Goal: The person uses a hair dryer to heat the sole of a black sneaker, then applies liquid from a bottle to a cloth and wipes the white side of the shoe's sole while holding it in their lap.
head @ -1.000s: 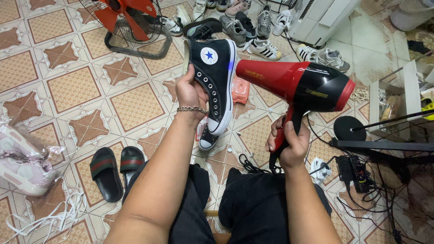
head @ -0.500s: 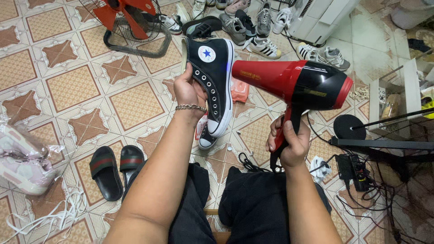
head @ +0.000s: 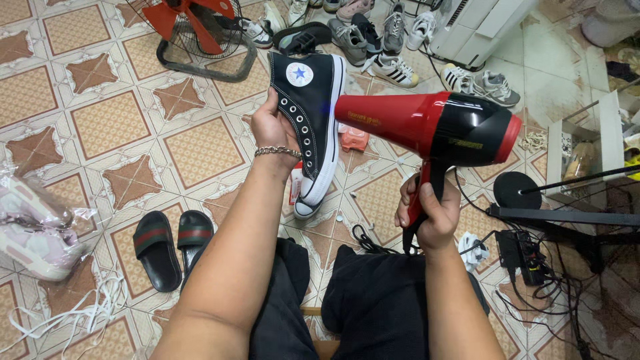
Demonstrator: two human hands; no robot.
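My left hand grips a black high-top sneaker with a white sole and no laces, held up toe-down in front of me. A silver bracelet sits on that wrist. My right hand is closed around the handle of a red and black hair dryer. Its red nozzle points left and almost touches the sneaker's white sole edge. The dryer's black cord hangs down toward my lap.
A red floor fan stands at the top left. Several sneakers lie on the tiled floor beyond. Black slides and white laces lie at left, a bagged pink shoe at far left. A power strip and cables sit at right.
The sneaker and the dryer have stayed almost in place; the sneaker has shifted slightly, with the nozzle still aimed at its sole side.
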